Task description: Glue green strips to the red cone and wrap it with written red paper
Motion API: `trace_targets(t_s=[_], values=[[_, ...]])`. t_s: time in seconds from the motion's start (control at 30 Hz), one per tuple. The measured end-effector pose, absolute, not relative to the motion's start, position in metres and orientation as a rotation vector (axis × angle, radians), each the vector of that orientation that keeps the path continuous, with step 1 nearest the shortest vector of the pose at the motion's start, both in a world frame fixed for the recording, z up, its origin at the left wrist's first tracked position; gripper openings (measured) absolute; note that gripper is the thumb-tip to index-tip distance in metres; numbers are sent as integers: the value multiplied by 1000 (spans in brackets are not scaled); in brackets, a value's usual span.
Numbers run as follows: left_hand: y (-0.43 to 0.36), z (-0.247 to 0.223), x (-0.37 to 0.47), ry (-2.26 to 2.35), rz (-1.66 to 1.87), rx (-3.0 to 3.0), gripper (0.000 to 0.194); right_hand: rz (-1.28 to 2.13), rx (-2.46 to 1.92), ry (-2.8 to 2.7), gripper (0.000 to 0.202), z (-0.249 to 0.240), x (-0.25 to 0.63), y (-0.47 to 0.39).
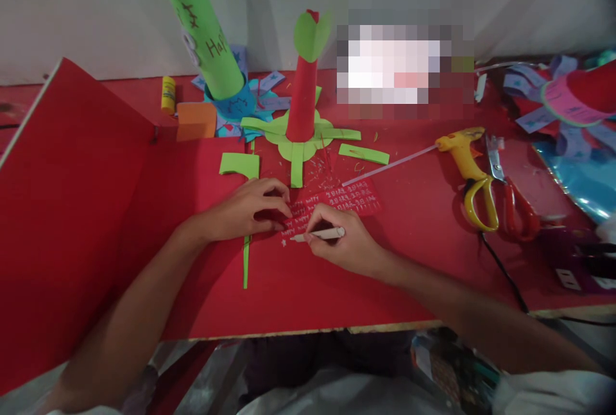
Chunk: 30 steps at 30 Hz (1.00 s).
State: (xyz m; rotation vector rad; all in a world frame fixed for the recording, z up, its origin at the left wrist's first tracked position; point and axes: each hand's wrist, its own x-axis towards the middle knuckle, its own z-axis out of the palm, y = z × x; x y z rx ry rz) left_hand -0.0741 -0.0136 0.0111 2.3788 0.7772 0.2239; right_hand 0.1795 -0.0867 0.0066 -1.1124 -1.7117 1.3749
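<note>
A white marker pen (327, 233) is pinched in my right hand (349, 242), its tip at the red paper. White writing (353, 194) covers several lines there, with "happy" and Chinese characters, and a small white star (283, 243) is drawn left of the tip. My left hand (250, 210) rests on the red surface beside the writing, fingers bent and apart, holding nothing. A narrow green paper strip (246, 264) runs down below its palm. Just beyond my left fingers lies a bent green paper piece (239, 163).
A red cone on a green paper base (302, 104) stands ahead. Behind left are a green paper tube (212, 49) and a yellow glue stick (168, 95). To the right lie a yellow glue gun (462, 149) and scissors (520, 210). A red board (72, 210) stands raised at left.
</note>
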Motion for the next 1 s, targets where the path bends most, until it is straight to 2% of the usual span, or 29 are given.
trace_targets(t_s=[1.0], values=[[-14, 11, -73, 791, 227, 2371, 14, 1413, -1144, -1713, 11, 7, 180, -86]])
